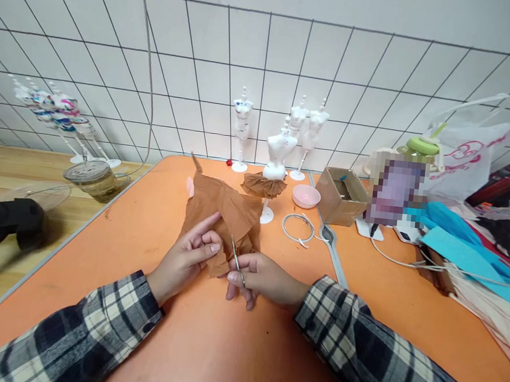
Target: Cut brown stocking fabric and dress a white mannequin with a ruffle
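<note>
Brown crepe-like paper or fabric (208,201) lies in a crumpled sheet on the orange table. My left hand (191,254) pinches a lower edge of it between thumb and curled fingers, with the index finger stretched out across the sheet. In my right hand (257,276) is a small pair of metal scissors (236,257), thumb and fingers at the handles, blades pointing up and away beside the brown piece. Just behind stands a small white dress form (281,154) with a ruffled brown skirt (264,185) around its stand.
Behind are more white mini dress forms (242,123), a pink bowl (306,196), a wire coil (297,227) and a cardboard box (342,197). Coloured sheets (472,250) and a plastic bag (468,156) crowd the right. A lidded jar (93,179) stands left, near a black object (0,225).
</note>
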Demonstrator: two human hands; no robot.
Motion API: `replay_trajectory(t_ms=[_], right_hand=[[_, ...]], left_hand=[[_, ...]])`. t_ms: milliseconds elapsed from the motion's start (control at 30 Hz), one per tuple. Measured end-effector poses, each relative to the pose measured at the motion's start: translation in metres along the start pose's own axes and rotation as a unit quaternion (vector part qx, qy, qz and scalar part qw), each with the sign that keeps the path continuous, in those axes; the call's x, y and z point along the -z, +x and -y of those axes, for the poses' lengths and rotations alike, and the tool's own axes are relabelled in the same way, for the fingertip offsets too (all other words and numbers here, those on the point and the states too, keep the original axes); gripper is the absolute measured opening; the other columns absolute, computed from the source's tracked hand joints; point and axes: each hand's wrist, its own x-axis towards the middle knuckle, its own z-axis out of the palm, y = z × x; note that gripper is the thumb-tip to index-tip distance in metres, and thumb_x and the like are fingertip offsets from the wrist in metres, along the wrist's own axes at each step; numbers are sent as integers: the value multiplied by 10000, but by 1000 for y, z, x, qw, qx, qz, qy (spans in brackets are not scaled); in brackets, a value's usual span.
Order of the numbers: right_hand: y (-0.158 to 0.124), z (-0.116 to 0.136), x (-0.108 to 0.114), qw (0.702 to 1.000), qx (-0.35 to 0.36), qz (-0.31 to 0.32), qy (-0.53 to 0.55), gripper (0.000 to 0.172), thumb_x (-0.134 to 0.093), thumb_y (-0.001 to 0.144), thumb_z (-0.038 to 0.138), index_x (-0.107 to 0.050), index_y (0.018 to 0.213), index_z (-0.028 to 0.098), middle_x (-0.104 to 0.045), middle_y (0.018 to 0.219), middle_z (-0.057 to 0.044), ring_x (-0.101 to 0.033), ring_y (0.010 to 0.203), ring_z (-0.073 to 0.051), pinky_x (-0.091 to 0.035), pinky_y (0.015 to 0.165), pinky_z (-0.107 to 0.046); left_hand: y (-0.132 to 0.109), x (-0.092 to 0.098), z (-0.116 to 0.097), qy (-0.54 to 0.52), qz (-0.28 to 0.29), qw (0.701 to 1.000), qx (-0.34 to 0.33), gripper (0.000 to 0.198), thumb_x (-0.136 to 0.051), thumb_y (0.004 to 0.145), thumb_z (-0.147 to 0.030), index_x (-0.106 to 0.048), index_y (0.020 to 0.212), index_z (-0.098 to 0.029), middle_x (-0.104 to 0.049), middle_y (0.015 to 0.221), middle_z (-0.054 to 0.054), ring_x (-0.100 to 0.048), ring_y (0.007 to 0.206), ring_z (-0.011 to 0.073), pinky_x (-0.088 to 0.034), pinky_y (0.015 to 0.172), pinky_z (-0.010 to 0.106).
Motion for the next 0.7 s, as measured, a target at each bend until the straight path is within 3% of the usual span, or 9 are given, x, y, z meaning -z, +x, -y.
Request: replay_trajectory(t_ms=[167,300,400,433,500,533,567,633,700], right_hand=[[1,2,-4,994,21,-96,-44,219,-613,832,366,-591,908,161,-647,676,14,-474,417,-56,-432,414,-186],[-5,11,-7,997,4,-17,-77,157,-629,813,308,-604,864,162,-634,647,22,-523,504,-64,-454,476,-172],[-14,29,-3,993,15,12,-117,154,-625,805,300,-611,855,155,-636,636,16,-524,518,-66,-436,500,-171],[-18,37,2,990,26,-3,-139,151,-620,805,299,-608,844,154,-639,635,11,-525,517,-70,-424,505,-176],[-30,57,17,966,75,-127,-213,77,-582,799,234,-598,819,161,-644,639,2,-578,567,-97,-422,543,-191],[-37,67,27,933,94,-219,-270,65,-552,800,205,-601,822,168,-651,654,-4,-597,596,-114,-429,567,-206],[-46,76,39,878,115,-322,-335,86,-527,805,198,-609,816,173,-657,664,-13,-606,618,-131,-427,584,-222],[-63,91,66,710,107,-507,-476,134,-524,818,225,-644,865,192,-689,751,-40,-636,709,-186,-421,631,-267],[-79,98,92,550,34,-607,-573,201,-517,848,296,-669,924,189,-699,789,-89,-644,781,-259,-408,645,-309]], left_hand=[[-1,0,1,60,33,998,-7,674,-699,829,-210,-404,1431,-286,-620,761,-14,-542,681,121,-421,649,255],[-1,-2,0,24,16,1000,-6,560,-691,825,-309,-490,1344,-241,-647,793,12,-577,761,156,-446,743,297],[2,-1,-5,34,-46,998,-21,456,-637,845,-425,-542,1242,-221,-646,829,28,-584,816,183,-462,777,327],[4,0,-6,68,-79,994,-30,447,-662,823,-431,-556,1204,-223,-640,845,24,-584,829,186,-464,780,327],[8,3,-6,167,-136,976,-43,437,-748,739,-405,-591,1102,-220,-628,881,16,-587,871,197,-466,799,324],[10,5,-6,219,-150,963,-40,430,-777,701,-398,-606,1049,-212,-631,907,24,-590,906,213,-469,817,333],[11,7,-5,264,-153,952,-29,431,-794,672,-404,-617,1010,-201,-641,943,41,-593,951,239,-471,838,352],[13,10,-3,320,-143,937,3,464,-808,633,-434,-641,983,-179,-667,1027,93,-592,1028,300,-478,864,395],[13,11,0,327,-107,939,29,525,-811,622,-435,-661,1048,-167,-683,1107,122,-597,1063,337,-483,881,421]])
